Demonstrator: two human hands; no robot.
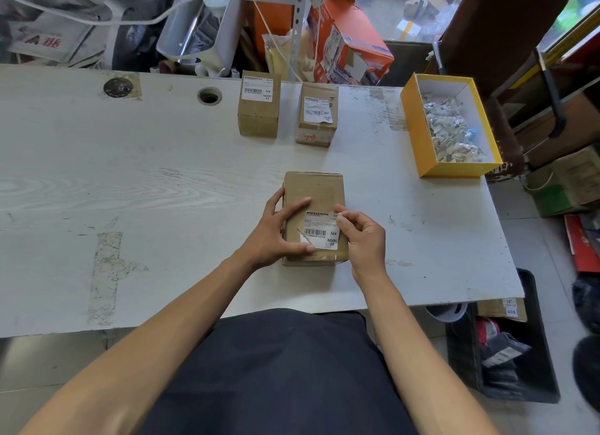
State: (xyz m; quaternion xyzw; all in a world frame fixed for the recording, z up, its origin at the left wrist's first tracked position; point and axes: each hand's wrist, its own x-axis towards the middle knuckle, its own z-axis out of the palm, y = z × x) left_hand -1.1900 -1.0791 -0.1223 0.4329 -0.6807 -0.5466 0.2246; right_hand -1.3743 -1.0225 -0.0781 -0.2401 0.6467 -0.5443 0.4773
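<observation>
While the left hand [279, 231] grips the box [313, 191], the right hand [363, 236] pinches the label [319, 236] at its 1 o'clock corner.

box [313, 194]: matt brown cardboard | label [319, 229]: white paper | table [130, 174]: worn pale woodgrain

We're holding both bare forearms forward; left hand [274, 236] is clamping down, fingers spread, right hand [363, 236] is curling, pinching thumb against forefinger.
</observation>
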